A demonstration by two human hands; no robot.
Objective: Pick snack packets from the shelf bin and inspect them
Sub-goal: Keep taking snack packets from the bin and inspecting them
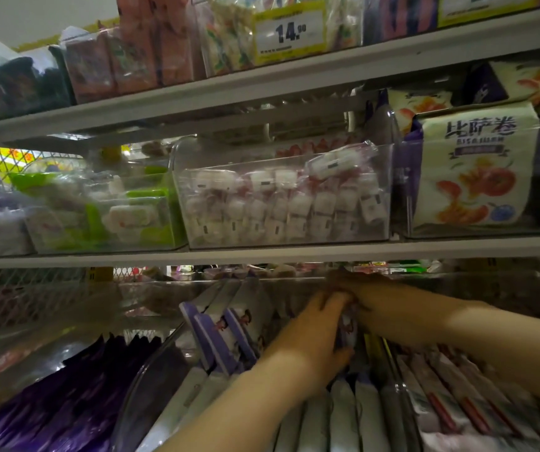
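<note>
Both my hands reach into a clear plastic bin (151,370) on the lower shelf, filled with upright white and purple snack packets (226,324). My left hand (317,334) curls its fingers and thumb round a packet (347,331) in the middle of the bin. My right hand (366,298) comes in from the right and grips the top of the same packet, fingers meeting those of the left hand. Most of that packet is hidden between the hands.
Dark purple packets (66,396) fill the bin to the left, white and red ones (451,396) the bin to the right. The shelf above (262,252) holds clear bins of small wrapped sweets (281,203) and large bags (471,171). A yellow price tag (290,32) hangs higher up.
</note>
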